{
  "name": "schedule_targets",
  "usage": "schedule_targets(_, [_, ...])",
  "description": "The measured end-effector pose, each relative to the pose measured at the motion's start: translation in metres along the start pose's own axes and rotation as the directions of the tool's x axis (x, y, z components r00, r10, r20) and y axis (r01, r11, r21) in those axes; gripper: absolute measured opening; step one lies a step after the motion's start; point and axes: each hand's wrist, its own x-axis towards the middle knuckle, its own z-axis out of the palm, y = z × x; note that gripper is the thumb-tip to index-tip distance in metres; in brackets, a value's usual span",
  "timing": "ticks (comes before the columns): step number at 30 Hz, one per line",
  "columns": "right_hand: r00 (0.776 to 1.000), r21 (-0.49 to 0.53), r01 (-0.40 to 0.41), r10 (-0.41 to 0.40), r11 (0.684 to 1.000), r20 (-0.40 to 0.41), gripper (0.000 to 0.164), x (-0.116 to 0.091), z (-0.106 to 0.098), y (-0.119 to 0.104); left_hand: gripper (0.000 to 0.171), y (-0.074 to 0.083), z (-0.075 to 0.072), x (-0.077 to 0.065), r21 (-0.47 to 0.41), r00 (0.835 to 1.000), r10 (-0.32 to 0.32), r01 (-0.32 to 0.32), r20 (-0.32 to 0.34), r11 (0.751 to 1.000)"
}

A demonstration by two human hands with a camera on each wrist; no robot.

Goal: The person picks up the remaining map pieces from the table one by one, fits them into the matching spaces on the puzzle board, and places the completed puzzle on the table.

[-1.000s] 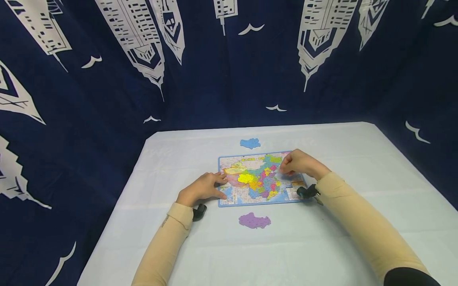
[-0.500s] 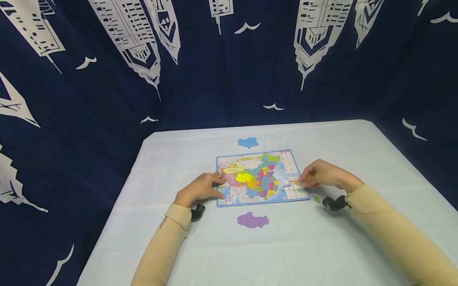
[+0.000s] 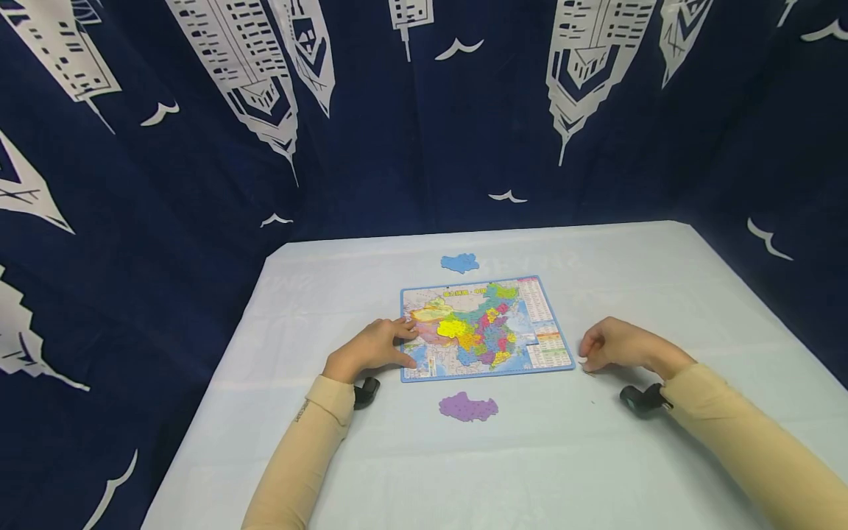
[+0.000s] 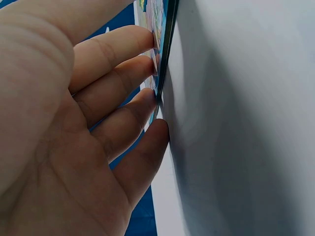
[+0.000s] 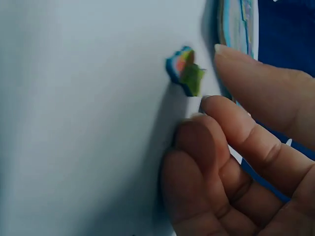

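In the head view, a map puzzle board with a blue border and many-coloured regions lies flat on the table. My left hand rests on its left edge; the left wrist view shows those fingers extended, their tips touching the board's rim. Just right of the board, low over the table, is my right hand. Beyond its fingertips, the right wrist view shows a small green and multicoloured puzzle piece with a blue edge, slightly blurred. Thumb and fingers are bent with a gap between them, and the piece looks apart from them.
A blue map-shaped piece lies behind the board, and a purple one lies in front. A white cloth covers the table. Dark blue patterned fabric hangs behind and at the sides.
My right hand has moved from over the board's right part, off its right edge, then down toward the small piece on the table. The left hand stays on the board.
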Motion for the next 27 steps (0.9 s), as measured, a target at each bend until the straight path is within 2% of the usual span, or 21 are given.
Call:
schedule_targets(11, [0.996,-0.047,0.055,-0.058,0.997,-0.063,0.015,-0.004,0.010,0.001,0.067,0.000,-0.002,-0.002,0.000,1.000,0.022,-0.022,-0.003,1.000])
schedule_targets(27, [0.992,-0.054,0.040,-0.046,0.998,-0.115,0.016,-0.009,0.015,-0.007,0.066,-0.001,-0.002,-0.002,-0.026,0.999,0.040,-0.040,-0.007,0.999])
